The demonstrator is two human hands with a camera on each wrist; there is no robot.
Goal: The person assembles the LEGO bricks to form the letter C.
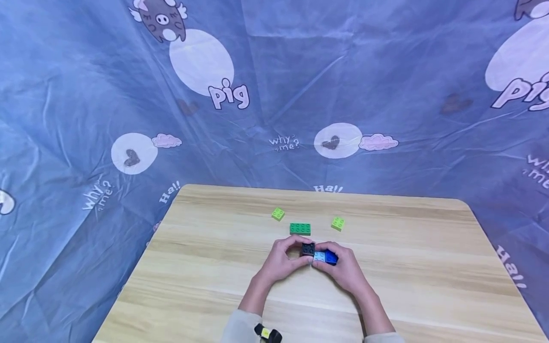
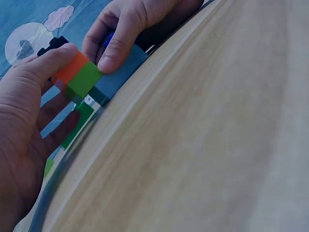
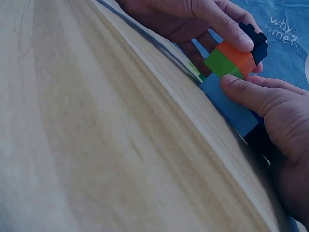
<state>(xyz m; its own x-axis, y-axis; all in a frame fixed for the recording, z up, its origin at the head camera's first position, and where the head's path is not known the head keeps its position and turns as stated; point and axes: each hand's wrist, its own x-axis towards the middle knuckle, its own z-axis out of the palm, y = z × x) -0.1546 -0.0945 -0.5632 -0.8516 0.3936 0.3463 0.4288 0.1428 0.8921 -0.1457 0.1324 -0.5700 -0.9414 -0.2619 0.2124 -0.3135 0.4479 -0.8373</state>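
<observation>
Both hands meet over the table around toy building bricks. My left hand (image 1: 280,259) pinches a small stack between thumb and fingers: a black brick (image 1: 308,248) on top, an orange brick (image 2: 71,67) in the middle and a lime green brick (image 2: 84,81) at the bottom. My right hand (image 1: 343,267) grips a light blue brick (image 3: 231,104) low at the tabletop, thumb on its near side. Beside the palm a dark blue brick (image 1: 330,257) shows, partly covered by the fingers. In the right wrist view the stack's lime bottom is right at the light blue brick's end.
Beyond the hands lie a dark green brick (image 1: 300,229), a lime brick (image 1: 278,214) on the left and another lime brick (image 1: 338,223) on the right. Printed blue fabric (image 1: 274,105) hangs behind the wooden table (image 1: 193,286). A black strap (image 1: 273,335) sits at the left sleeve.
</observation>
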